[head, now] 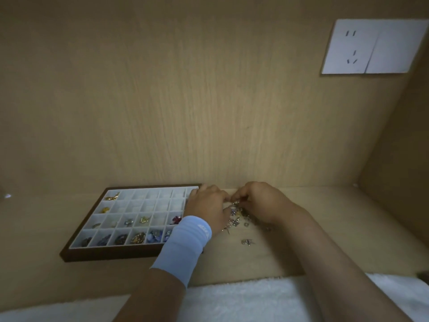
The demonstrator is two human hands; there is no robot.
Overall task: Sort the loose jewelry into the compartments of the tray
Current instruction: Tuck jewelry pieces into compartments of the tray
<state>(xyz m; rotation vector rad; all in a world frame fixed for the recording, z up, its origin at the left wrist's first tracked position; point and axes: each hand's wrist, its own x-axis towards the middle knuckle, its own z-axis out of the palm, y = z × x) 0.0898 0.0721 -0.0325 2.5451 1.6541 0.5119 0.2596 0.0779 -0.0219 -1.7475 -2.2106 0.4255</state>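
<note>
dark-framed tray (104, 255) lying flat on the pale wood worktop (267, 259), lower left of centre, with a white grid of 4 rows inside. gold pieces in the 2 upper cells of the leftmost column; several cells of the 3rd row filled, a red piece at its right end; nearly every cell of the bottom row filled with darker, gold and blue pieces. most cells in the upper 2 rows bare.

just right of the tray, loose jewelry (236, 217) in a small silvery heap on the worktop, between the 2 hands. stray piece (247, 242) a little below the heap, apart from it.

left hand (206, 210) over the tray's right edge, hiding the far right column, light blue wrist sleeve (185, 247) down the forearm. fingers (222, 196) curled, tips reaching the top of the heap; cannot tell if clamped on anything.

right hand (260, 198) just right of the heap, palm down, fingers (242, 195) together, pinching a silvery bit at the heap's top, tip to tip with the left.

white cloth (243, 300) along the bottom edge of the frame. wood-grain back panel (185, 101) filling the upper half, white socket plate (371, 47) at upper right.
</note>
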